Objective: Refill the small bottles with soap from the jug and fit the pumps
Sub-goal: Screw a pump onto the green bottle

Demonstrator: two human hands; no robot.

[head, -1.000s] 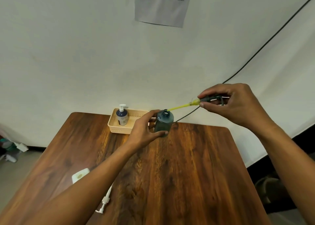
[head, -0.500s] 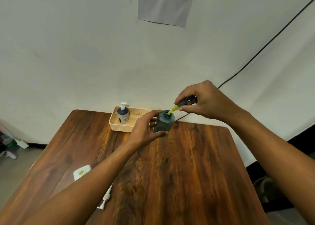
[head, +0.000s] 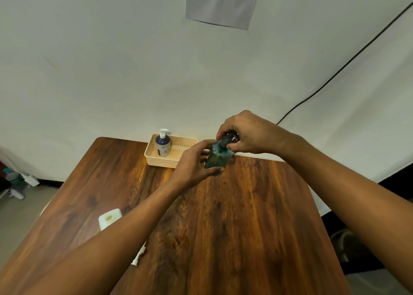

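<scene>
My left hand grips the side of a small translucent teal bottle, held just above the far part of the wooden table. On top of the bottle sits a dark pump head, and my right hand is closed around it at the bottle's neck. The pump's tube is no longer visible; it is down inside the bottle. A dark blue bottle with a white pump stands in a beige basket at the table's back edge.
A white jug top and a loose white pump lie near the table's left side, partly hidden by my left forearm. A black cable runs down the wall at the right. A paper sheet hangs on the wall.
My right hand has brought the pump in from the right and lowered it, sliding its yellow-green tube down into the bottle until the head reached the neck. My left hand kept hold of the bottle.
</scene>
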